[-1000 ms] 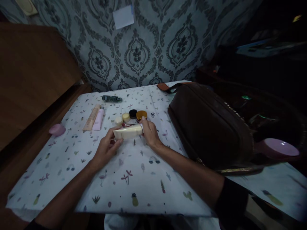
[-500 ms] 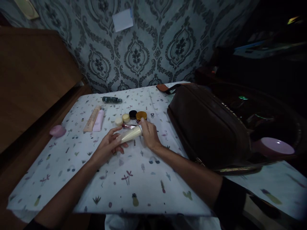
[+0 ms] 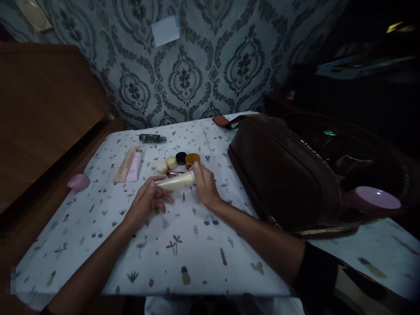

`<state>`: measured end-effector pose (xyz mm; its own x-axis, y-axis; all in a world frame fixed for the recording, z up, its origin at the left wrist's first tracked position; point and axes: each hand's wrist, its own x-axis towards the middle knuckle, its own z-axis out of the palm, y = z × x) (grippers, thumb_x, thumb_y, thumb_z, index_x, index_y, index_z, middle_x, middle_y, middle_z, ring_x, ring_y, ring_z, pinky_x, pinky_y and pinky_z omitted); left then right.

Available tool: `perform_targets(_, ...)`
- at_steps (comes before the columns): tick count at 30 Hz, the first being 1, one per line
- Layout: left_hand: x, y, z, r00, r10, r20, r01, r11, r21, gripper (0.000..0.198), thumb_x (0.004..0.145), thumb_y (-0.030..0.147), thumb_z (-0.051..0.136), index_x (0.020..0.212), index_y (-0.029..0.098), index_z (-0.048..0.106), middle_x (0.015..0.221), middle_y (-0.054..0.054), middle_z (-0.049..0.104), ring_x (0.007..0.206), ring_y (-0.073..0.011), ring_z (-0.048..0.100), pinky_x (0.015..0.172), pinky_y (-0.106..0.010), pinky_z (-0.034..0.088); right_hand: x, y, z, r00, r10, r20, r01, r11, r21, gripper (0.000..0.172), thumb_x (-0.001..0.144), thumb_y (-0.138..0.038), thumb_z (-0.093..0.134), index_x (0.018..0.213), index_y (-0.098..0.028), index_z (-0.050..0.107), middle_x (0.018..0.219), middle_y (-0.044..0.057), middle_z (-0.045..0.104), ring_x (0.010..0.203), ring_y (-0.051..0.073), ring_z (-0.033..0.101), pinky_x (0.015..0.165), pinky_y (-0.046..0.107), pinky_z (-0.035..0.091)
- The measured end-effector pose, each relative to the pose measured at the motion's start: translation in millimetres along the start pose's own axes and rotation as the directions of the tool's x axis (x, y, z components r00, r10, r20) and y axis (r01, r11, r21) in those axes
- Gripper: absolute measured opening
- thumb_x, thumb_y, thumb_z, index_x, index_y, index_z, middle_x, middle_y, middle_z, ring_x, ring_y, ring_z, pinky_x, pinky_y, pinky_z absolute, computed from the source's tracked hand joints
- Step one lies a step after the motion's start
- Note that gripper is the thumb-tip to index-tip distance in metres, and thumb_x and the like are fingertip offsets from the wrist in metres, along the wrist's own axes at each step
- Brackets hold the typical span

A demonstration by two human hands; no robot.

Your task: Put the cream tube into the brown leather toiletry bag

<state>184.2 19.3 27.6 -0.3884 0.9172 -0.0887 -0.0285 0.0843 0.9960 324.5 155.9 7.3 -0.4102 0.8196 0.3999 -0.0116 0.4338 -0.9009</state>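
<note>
A cream-coloured plastic tube [image 3: 177,180] is clamped over the counter [image 3: 183,249], cap end by the right hand [image 3: 204,186], flat end by the left hand [image 3: 148,202].

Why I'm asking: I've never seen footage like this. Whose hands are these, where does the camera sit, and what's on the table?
No machine here: a person works bare-handed, filmed by one camera on their head, looking down. The right hand has its grip on the cap end of a cream-coloured plastic tube; the left hand touches its flat end. On the white patterned tablecloth lie small round jars, two pale tubes, a dark green bottle and a brown leather bag.
</note>
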Motion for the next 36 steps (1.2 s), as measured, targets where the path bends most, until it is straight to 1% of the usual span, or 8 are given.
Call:
perform_targets(6, 3, 8, -1.8, 0.967, -0.211, 0.141, 0.24, 0.942, -0.234, 0.065, 0.073, 0.067, 0.076, 0.112, 0.019, 0.054, 0.078, -0.001, 0.063, 0.058, -0.0129, 0.062, 0.036, -0.015, 0.035, -3, -5, -3, 0.997, -0.06, 0.044, 0.061, 0.998, -0.032, 0.04, 0.099, -0.051, 0.032, 0.076, -0.023, 0.049, 0.066, 0.001, 0.053, 0.064, 0.019, 0.051, 0.067, 0.032, 0.037)
perform_targets(9, -1, 9, -5.7, 0.986, -0.096, 0.139, 0.12, 0.976, -0.179, 0.057, 0.077, 0.049, 0.08, 0.119, 0.02, 0.054, 0.08, 0.0, 0.061, 0.061, -0.0099, 0.058, 0.044, -0.015, 0.039, -1, -2, -1, 0.997, -0.039, 0.061, 0.041, 0.999, -0.035, 0.043, 0.099, -0.052, 0.029, 0.075, -0.023, 0.05, 0.065, 0.002, 0.053, 0.064, 0.019, 0.051, 0.065, 0.032, 0.037)
perform_targets(14, -8, 4, -14.1, 0.976, 0.166, 0.144, -0.202, 0.935, 0.292, 0.055, 0.084, 0.038, 0.076, 0.132, 0.026, 0.051, 0.114, -0.005, 0.062, 0.085, -0.0142, 0.061, 0.066, -0.021, 0.051, 3, 3, 2, 0.995, 0.034, 0.091, -0.03, 0.999, -0.038, 0.05, 0.098, -0.055, 0.026, 0.067, -0.023, 0.047, 0.059, 0.001, 0.052, 0.061, 0.018, 0.052, 0.06, 0.031, 0.036)
perform_targets(17, -9, 2, -17.8, 0.921, 0.34, 0.192, -0.388, 0.743, 0.544, 0.049, 0.09, 0.037, 0.068, 0.134, 0.026, 0.05, 0.13, -0.009, 0.057, 0.109, -0.0215, 0.06, 0.085, -0.03, 0.054, 5, 5, 2, 0.991, 0.069, 0.116, -0.065, 0.997, -0.04, 0.05, 0.097, -0.056, 0.026, 0.067, -0.023, 0.048, 0.057, 0.0, 0.05, 0.059, 0.018, 0.051, 0.059, 0.03, 0.036)
perform_targets(22, -7, 3, -23.4, 0.835, 0.444, 0.325, -0.523, 0.457, 0.719, 0.047, 0.095, 0.035, 0.06, 0.138, 0.025, 0.046, 0.129, -0.01, 0.06, 0.107, -0.0218, 0.063, 0.084, -0.032, 0.056, 7, 5, 1, 0.983, 0.125, 0.138, -0.12, 0.992, -0.047, 0.05, 0.094, -0.056, 0.026, 0.065, -0.023, 0.048, 0.058, 0.001, 0.05, 0.059, 0.018, 0.05, 0.058, 0.031, 0.035)
perform_targets(26, -6, 6, -22.7, 0.807, 0.448, 0.384, -0.507, 0.192, 0.841, 0.05, 0.097, 0.037, 0.056, 0.142, 0.021, 0.043, 0.134, -0.014, 0.058, 0.121, -0.0282, 0.059, 0.098, -0.045, 0.053, 4, 2, 1, 0.983, 0.133, 0.129, -0.128, 0.991, -0.051, 0.046, 0.094, -0.055, 0.029, 0.066, -0.023, 0.046, 0.061, 0.001, 0.051, 0.064, 0.019, 0.052, 0.062, 0.03, 0.038)
perform_targets(31, -4, 7, 5.8, 0.708, 0.586, 0.395, -0.276, -0.285, 0.918, 0.059, 0.096, 0.044, 0.057, 0.145, 0.013, 0.044, 0.152, -0.025, 0.044, 0.145, -0.0405, 0.037, 0.118, -0.068, 0.02, -9, -7, 9, 0.977, 0.125, 0.174, -0.122, 0.992, -0.027, 0.039, 0.097, -0.049, 0.033, 0.074, -0.022, 0.051, 0.073, 0.004, 0.062, 0.075, 0.021, 0.06, 0.068, 0.03, 0.045)
perform_targets(36, 8, -1, 28.6, 0.695, 0.536, 0.478, -0.319, -0.366, 0.874, 0.056, 0.096, 0.03, 0.053, 0.146, 0.007, 0.044, 0.133, -0.021, 0.063, 0.125, -0.0325, 0.058, 0.112, -0.053, 0.036, -22, -14, 15, 0.969, 0.088, 0.233, -0.091, 0.996, 0.0, 0.027, 0.098, -0.036, 0.04, 0.093, -0.022, 0.062, 0.095, 0.006, 0.071, 0.094, 0.022, 0.065, 0.085, 0.031, 0.049)
